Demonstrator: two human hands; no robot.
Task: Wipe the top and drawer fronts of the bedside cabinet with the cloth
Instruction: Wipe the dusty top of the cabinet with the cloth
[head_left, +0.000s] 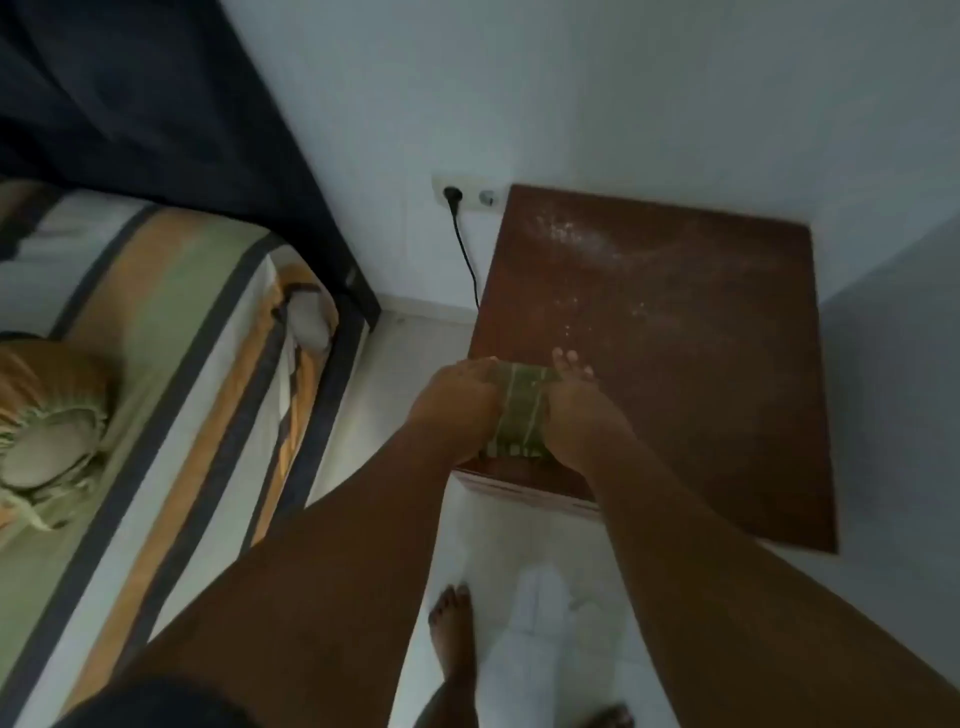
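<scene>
The bedside cabinet (691, 332) is a dark reddish-brown wooden box in the room's corner, its top speckled with white dust toward the back left. A green striped cloth (519, 410) lies folded on the top's near left corner. My left hand (460, 402) grips the cloth's left side and my right hand (576, 410) grips its right side, fingertips resting on the wood. Both hands press the cloth onto the top. Only a thin strip of the drawer front (524, 491) shows below the front edge.
A bed (171, 332) with striped sheets and a round cushion (49, 426) stands to the left. A wall socket (465, 195) holds a black plug, its cable (467, 260) dropping beside the cabinet. White tiled floor (545, 597) lies below, with bare feet (452, 623).
</scene>
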